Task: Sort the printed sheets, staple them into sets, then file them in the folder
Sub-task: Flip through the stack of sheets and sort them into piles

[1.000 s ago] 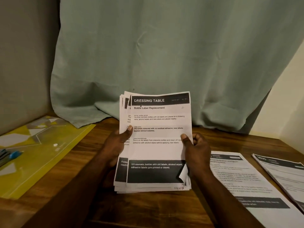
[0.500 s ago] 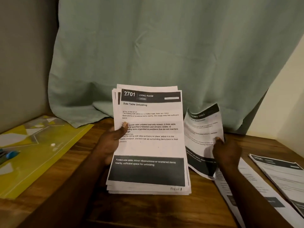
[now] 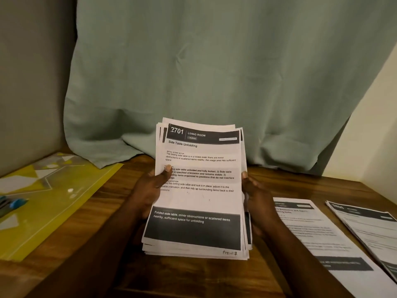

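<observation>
Left grip (image 3: 150,186) clasps the stack (image 3: 193,251); right grip (image 3: 257,196) meets its edge, hold unclear. Peel off only 1 sheet, the top sheet (image 3: 199,198).

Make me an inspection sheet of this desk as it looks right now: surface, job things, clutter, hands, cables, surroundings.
Surface: wooden table, brown, grain visible.
Job's things: stack of sheets held up, top page headed "2701 Living Room, Side Table Unfolding"; near pile and far pile lie flat at right; yellow folder lies flat at left.
Clutter: blue-tipped object on the folder, too cropped to identify.
Hands: left hand grips the stack's left edge, thumb on top; right hand holds its right edge.
Cables: nothing seen.
Surroundings: pale green curtain behind; cream wall at right.
</observation>
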